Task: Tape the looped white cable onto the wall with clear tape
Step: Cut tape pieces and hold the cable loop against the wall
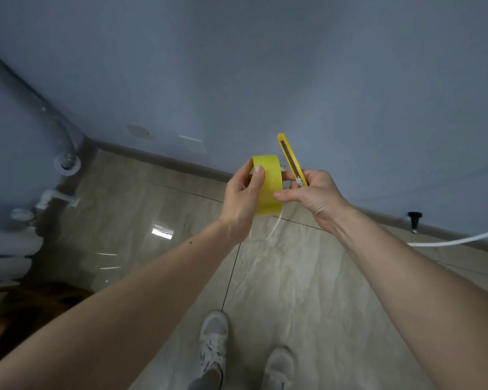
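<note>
1. Left hand (241,197): closed around a tape roll (266,185), thumb pressed on the outer face, roll held edge-up before the chest; judged so that the free end can be found and drawn off.
2. Right hand (313,197): fingers (286,196) closed on a yellow utility knife (290,160), its tip pointing up and away; the thumb also touches the roll's side, judged to be picking at the tape end. Blade state cannot be told.
3. White cable (275,229): a thin loop hangs below the roll, seemingly caught in the left hand; a further length (457,241) runs along the floor at right. Not yet on the wall.
4. Wall (265,66): plain blue-grey, just ahead, unobstructed.
5. Surroundings: pipework (65,161) in the left corner, a black doorstop (414,216) by the skirting, glossy tiled floor (307,291), two shoes (213,342) below.
6. Hindrance: both hands occupied; the knife crowds the peeling.
</note>
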